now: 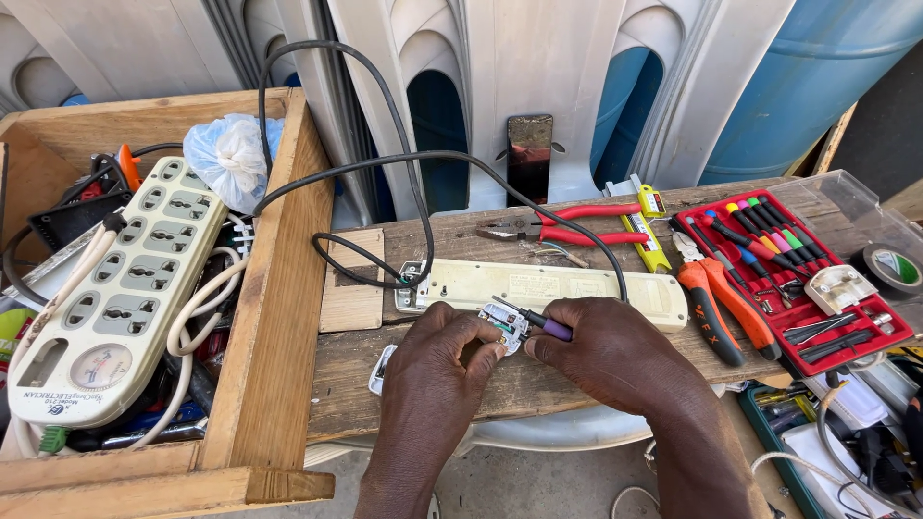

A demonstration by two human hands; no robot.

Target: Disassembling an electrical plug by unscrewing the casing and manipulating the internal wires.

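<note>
My left hand point(437, 358) grips a small open white plug point(503, 323) over the wooden plank point(423, 380). My right hand point(606, 351) holds a purple-handled screwdriver point(540, 324) whose tip is at the plug's inside. Just behind my hands lies a cream power strip point(548, 286), turned face down, with a black cable point(385, 163) looping up from its left end. A white plug cover point(381, 369) lies on the plank left of my left wrist.
A wooden crate point(279, 288) at left holds a large multi-socket strip point(125, 288), cables and a plastic bag point(229, 154). Red pliers point(567, 223), a yellow tester point(654, 231), orange cutters point(721, 303) and a red screwdriver-set tray point(889, 332) lie at right. A tape roll point(892, 267) sits far right.
</note>
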